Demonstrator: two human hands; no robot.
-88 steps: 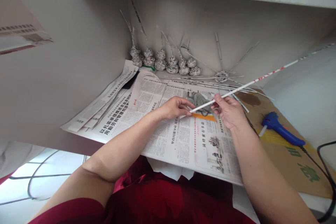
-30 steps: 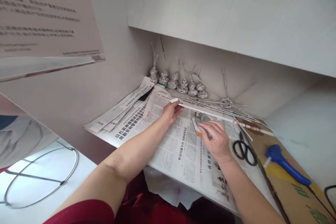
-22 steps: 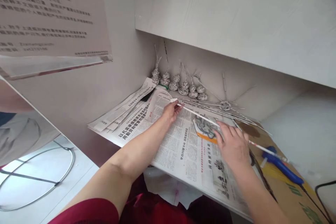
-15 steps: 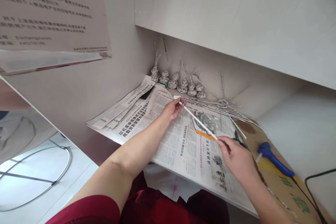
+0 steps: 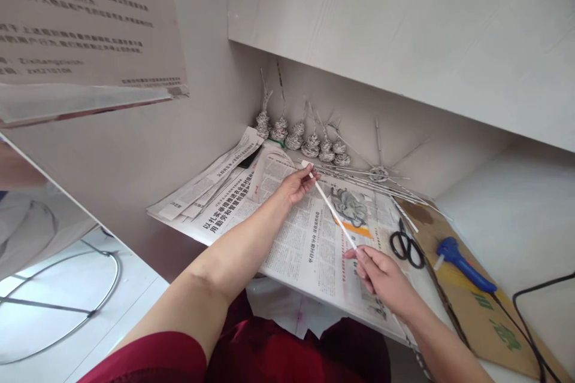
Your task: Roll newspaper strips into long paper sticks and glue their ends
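Observation:
A thin white rolled paper stick (image 5: 333, 209) slants between my two hands above the newspaper (image 5: 287, 251). Near its far, flatter end, my left hand (image 5: 300, 184) pinches it between thumb and fingers. My right hand (image 5: 377, 272) is closed round the near end. Beneath the stick, a grey coiled-looking shape (image 5: 349, 206) with an orange strip (image 5: 359, 230) lies on the newspaper. Black scissors (image 5: 406, 248) rest just beyond my right hand.
Several woven paper gourds (image 5: 311, 145) line the back wall. Beside them are a spoked paper weave (image 5: 378, 174) and long paper sticks (image 5: 359, 179). Newspaper strips (image 5: 215, 173) are stacked left. A blue glue gun (image 5: 465, 264) with a cord lies on cardboard (image 5: 489, 326) at right.
My right hand has moved left and toward me with the near end of the stick, so the stick slants more steeply. The scissors now show fully. My left hand stays nearly in place.

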